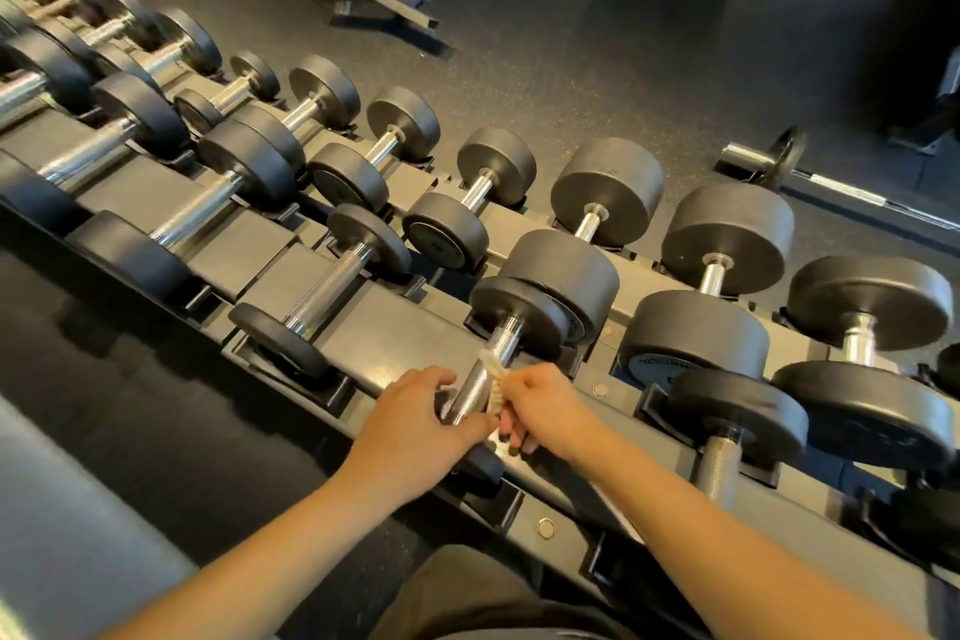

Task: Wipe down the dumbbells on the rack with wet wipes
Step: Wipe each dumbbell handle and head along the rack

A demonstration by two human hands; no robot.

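Head camera, looking down over a long two-tier rack [395, 327] of black dumbbells with shiny metal handles, set on a dark gym floor. I see two bare forearms reaching in from the bottom edge to one dumbbell [519, 312] on the near tier, about mid-frame. The left grip [415, 413] is curled round the near end of its handle, steadying it. The right grip [545, 405] is closed on a small white wipe [493, 379], pinching it against the right side of the handle, so the wipe touches the metal about midway along. The dumbbell's far head rests in its cradle; the near head is hidden under the left grip. In my judgement the work is on this handle, with its heads yet to be done. Nothing shows which neighbours are finished: the dumbbell to the left [332, 286] and the one to the right [727, 421] look alike, with no visible wet sheen, and many more line both tiers.
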